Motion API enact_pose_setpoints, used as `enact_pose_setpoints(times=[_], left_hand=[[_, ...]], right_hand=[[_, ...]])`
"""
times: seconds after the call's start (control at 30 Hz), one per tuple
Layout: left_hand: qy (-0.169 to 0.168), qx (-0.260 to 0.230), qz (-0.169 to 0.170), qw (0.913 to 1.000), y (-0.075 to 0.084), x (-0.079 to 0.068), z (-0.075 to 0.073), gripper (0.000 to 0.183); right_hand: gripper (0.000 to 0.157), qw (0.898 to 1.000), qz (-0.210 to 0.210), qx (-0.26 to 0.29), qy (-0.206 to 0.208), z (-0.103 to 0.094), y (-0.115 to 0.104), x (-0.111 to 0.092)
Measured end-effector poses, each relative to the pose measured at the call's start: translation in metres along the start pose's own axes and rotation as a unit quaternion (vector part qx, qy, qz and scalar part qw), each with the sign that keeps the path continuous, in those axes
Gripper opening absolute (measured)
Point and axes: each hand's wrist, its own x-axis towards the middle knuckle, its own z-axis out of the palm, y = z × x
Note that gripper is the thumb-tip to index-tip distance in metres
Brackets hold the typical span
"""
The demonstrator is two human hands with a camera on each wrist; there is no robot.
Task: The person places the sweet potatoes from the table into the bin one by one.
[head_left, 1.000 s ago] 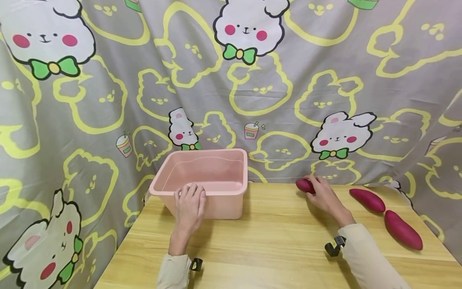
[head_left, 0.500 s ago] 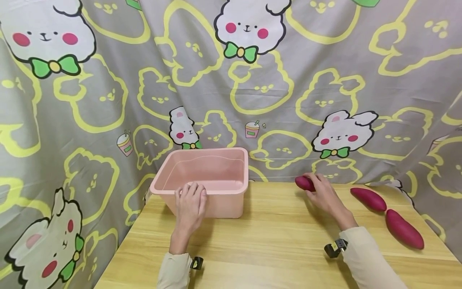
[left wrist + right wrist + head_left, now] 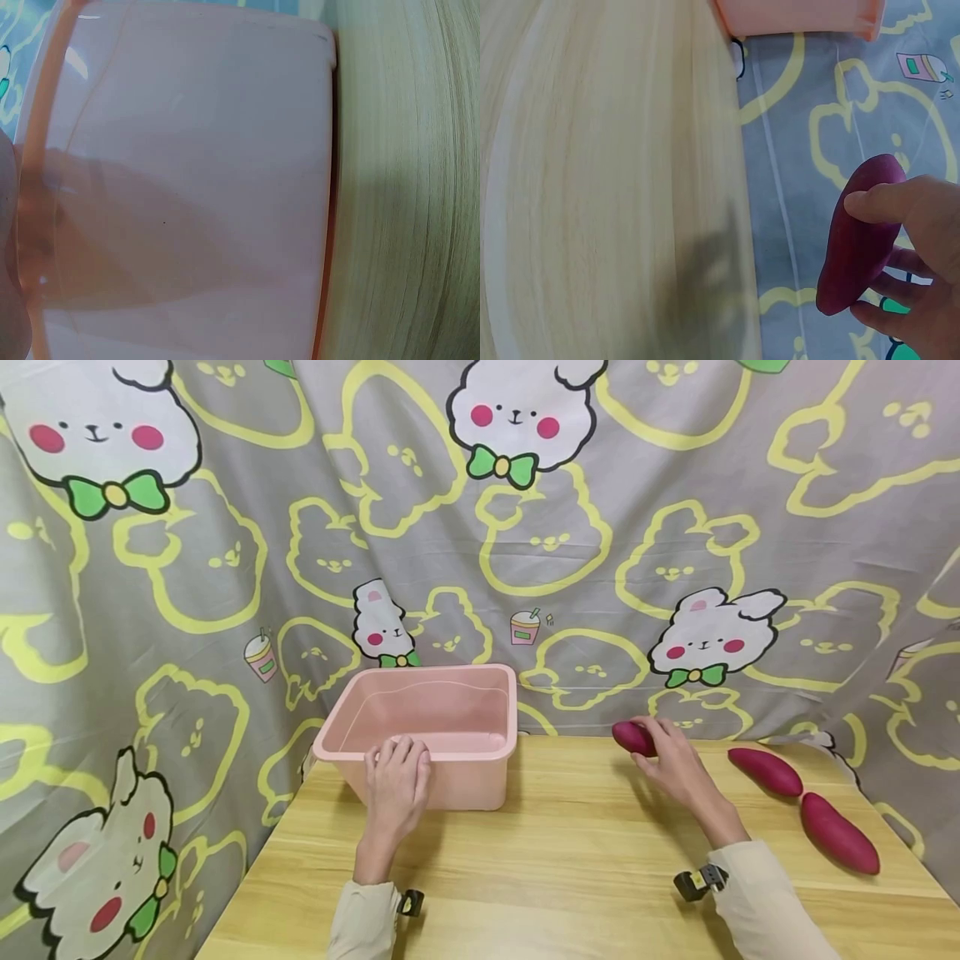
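My right hand grips a purple sweet potato near the back of the table. In the right wrist view the thumb lies across this sweet potato and the fingers curl behind it; it appears raised, with the hand's shadow falling on the wood. On the left, my left hand holds the front rim of a pink plastic bin, its fingers hooked over the edge. The left wrist view is mostly filled by the bin's outer wall. Two more sweet potatoes lie at the right.
The wooden table runs up to a patterned grey curtain at the back and sides. Between the bin and my right hand lies bare wood. A small black camera sits on the right wrist, another on the left.
My right hand has raised the sweet potato slightly. The left hand keeps its hold on the bin's rim, and the two sweet potatoes at the right have stayed put.
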Motion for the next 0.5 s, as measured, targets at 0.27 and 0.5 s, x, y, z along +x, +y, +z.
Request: enact_pose_setpoints(times=[0.27, 0.5], left_hand=[[-0.001, 0.000, -0.003, 1.0000, 0.000, 0.000, 0.000, 0.035], [-0.002, 0.001, -0.004, 1.0000, 0.001, 0.000, -0.001, 0.035]], right_hand=[[0.059, 1.000, 0.005, 0.008, 0.007, -0.004, -0.010, -0.001], [0.060, 1.000, 0.005, 0.007, 0.018, -0.006, -0.019, -0.001]])
